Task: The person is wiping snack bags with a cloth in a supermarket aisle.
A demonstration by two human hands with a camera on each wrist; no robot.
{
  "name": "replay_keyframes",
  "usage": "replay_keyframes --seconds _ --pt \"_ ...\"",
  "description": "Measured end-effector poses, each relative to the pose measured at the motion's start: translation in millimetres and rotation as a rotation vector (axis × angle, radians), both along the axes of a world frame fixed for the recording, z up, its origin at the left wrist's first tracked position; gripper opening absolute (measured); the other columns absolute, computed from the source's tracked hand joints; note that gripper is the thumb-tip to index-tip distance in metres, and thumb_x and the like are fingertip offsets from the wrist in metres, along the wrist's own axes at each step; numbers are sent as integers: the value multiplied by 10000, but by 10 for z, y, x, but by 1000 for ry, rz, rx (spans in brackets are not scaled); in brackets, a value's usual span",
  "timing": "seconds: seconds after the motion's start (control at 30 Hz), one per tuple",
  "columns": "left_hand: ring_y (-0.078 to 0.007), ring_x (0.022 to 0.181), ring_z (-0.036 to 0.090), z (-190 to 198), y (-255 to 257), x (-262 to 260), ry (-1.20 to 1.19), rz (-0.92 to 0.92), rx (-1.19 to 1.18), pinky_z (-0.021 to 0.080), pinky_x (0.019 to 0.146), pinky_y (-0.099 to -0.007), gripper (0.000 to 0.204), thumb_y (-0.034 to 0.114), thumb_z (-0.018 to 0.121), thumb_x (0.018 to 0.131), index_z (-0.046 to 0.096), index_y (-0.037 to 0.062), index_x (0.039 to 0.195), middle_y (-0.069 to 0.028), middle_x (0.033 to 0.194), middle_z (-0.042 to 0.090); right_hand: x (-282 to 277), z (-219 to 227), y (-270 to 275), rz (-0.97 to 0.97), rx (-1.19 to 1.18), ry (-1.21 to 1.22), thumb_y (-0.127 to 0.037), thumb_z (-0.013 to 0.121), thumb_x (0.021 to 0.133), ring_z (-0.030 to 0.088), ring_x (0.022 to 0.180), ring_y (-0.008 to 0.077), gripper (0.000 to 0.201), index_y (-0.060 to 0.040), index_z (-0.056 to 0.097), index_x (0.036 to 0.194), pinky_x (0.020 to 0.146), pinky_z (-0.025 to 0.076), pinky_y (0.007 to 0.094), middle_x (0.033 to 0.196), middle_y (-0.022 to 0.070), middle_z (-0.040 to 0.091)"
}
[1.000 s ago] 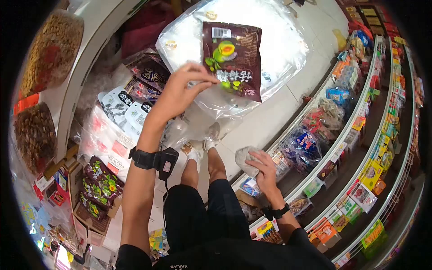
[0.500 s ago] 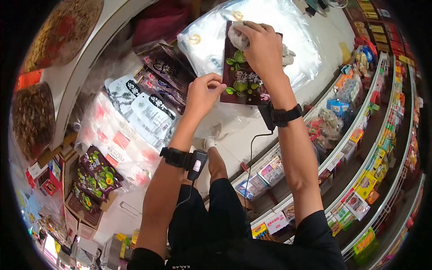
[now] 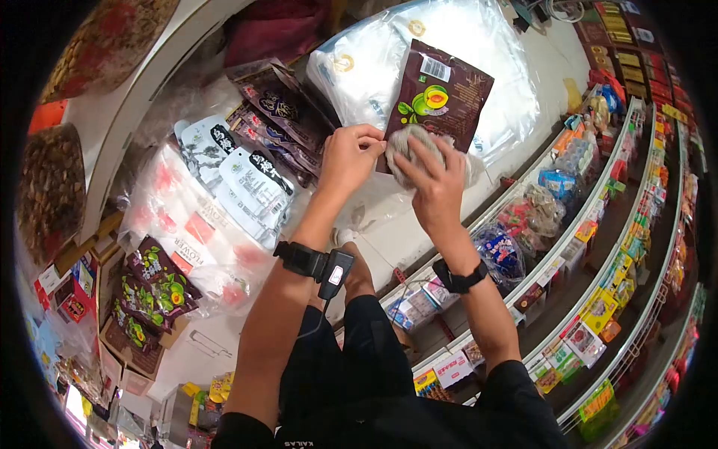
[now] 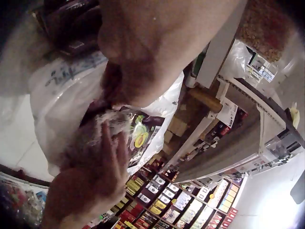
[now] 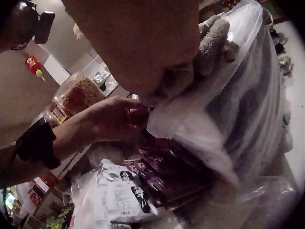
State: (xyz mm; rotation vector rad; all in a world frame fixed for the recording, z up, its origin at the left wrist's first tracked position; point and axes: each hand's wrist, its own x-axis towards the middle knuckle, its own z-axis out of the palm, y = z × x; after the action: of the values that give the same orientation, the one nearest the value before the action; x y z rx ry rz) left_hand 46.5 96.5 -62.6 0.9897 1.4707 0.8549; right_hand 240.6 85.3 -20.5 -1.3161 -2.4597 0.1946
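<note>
A dark brown packet (image 3: 449, 82) with a barcode and green fruit pictures lies on a plastic-wrapped white stack. My left hand (image 3: 348, 161) pinches the packet's lower left edge between thumb and forefinger. Bunched under my right hand's (image 3: 437, 179) fingers, a grey cloth (image 3: 407, 146) presses on the packet's lower part. In the left wrist view, the right hand (image 4: 107, 167) and part of the packet (image 4: 143, 131) show beyond the left hand (image 4: 157, 43). The right wrist view has the cloth (image 5: 214, 45) beside the large, dark right hand (image 5: 147, 52), near the left hand (image 5: 116, 117).
White pouches (image 3: 258, 191) and dark purple packets (image 3: 280, 101) lie left of the stack. Below them is a clear-wrapped floral pack (image 3: 194, 232). A box (image 3: 142, 352) holds more brown packets at lower left. Curved shelves (image 3: 583, 262) of goods run along the right.
My right hand came from the right with the cloth onto the packet's top, then moved down to its lower part. The left hand has shifted slightly right, beside the packet's edge.
</note>
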Motion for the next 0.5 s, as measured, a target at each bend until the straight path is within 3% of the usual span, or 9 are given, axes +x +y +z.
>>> replay_keyframes --seconds 0.1,0.2,0.27,0.33,0.4,0.5 --pt "-106 779 715 -8 -7 -2 -19 16 -24 544 713 -273 221 106 779 895 759 -48 1052 -97 863 790 200 94 -237 120 -98 -107 -15 696 722 567 1289 326 399 -164 809 1075 1036 427 509 1362 30 682" --pt "-99 765 704 3 -6 3 15 25 -5 533 699 -271 238 145 791 899 766 -31 1058 -92 865 794 391 275 -163 160 -287 -7 18 713 682 612 1224 332 377 -148 817 1003 999 477 476 1282 30 725" --pt "-97 747 692 -30 9 11 51 15 26 523 688 -276 247 174 790 904 761 -25 1046 -81 848 790 432 334 182 56 -216 184 98 657 663 659 1151 340 422 -121 820 985 963 534 431 1222 81 757" --pt "-97 743 689 -44 8 28 61 -1 28 520 686 -276 245 180 788 905 755 -23 1039 -78 840 788 377 458 544 -89 -14 200 171 519 655 641 1175 363 554 -109 812 1033 1023 503 433 1257 118 741" --pt "-97 738 685 -58 1 32 85 -13 31 517 684 -276 243 185 786 907 749 -21 1031 -75 833 786 320 356 959 -64 140 152 145 529 669 593 1210 384 630 -136 784 1172 1092 442 461 1320 113 701" --pt "-120 730 697 -7 -33 87 88 51 80 526 686 -291 220 175 767 919 737 -15 1026 -92 831 786 196 79 943 -209 107 126 137 551 687 560 1255 397 656 -156 762 1234 1102 425 482 1359 105 673"
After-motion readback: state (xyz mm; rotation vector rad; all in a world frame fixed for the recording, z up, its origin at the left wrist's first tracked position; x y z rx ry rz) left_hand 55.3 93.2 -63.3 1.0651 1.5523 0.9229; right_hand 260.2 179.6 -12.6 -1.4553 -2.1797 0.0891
